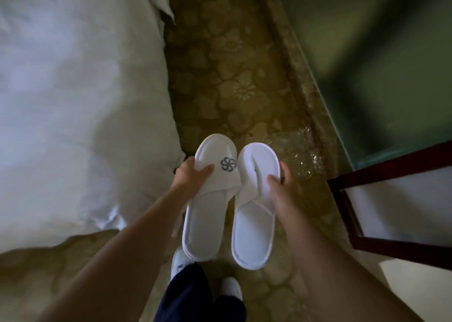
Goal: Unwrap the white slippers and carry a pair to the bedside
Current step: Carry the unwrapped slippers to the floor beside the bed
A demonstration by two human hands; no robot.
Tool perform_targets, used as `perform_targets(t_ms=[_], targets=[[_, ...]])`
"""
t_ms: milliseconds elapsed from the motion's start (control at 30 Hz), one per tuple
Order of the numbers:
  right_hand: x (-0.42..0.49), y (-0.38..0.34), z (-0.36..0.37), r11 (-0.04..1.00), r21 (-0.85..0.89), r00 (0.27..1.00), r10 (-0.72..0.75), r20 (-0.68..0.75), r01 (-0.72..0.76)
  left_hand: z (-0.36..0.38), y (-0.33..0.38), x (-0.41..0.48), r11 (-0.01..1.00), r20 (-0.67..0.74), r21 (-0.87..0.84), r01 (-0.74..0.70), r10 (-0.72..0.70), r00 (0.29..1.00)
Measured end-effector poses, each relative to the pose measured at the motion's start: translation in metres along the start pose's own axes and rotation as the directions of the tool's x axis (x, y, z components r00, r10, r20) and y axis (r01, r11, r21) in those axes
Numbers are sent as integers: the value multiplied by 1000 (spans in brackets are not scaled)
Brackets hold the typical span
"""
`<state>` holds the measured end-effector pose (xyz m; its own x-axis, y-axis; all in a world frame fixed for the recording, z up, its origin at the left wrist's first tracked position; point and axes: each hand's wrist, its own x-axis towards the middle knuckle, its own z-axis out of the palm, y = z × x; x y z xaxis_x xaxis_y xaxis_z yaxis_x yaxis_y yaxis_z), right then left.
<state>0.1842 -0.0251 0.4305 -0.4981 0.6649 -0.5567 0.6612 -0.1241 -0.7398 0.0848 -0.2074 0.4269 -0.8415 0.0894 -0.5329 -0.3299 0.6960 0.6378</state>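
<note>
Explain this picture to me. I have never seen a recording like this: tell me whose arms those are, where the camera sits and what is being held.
There is no machine here: a person wears one wide camera on the head, looking down, so the two bare arms are the person's own. The left hand grips the slipper with a grey emblem, thumb on top of its strap. The right hand holds the second slipper beside it. Both are unwrapped. On the left is the bed with white bedding; below is a flowered carpet. Crumpled clear plastic wrap lies on the carpet just past the slippers. A dark wooden frame stands at the right. The person's white shoes show at the bottom.
</note>
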Motion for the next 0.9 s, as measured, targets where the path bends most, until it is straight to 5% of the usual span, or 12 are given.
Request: perform_targets(t_ms=[433, 900], targets=[[-126, -68, 68, 979, -124, 943, -118, 312, 164, -136, -71, -112, 946, -332, -324, 29, -142, 933], [-304, -4, 239, 869, -319, 795, -129, 593, 378, -248, -315, -214, 835, -448, -544, 78, -367, 815]])
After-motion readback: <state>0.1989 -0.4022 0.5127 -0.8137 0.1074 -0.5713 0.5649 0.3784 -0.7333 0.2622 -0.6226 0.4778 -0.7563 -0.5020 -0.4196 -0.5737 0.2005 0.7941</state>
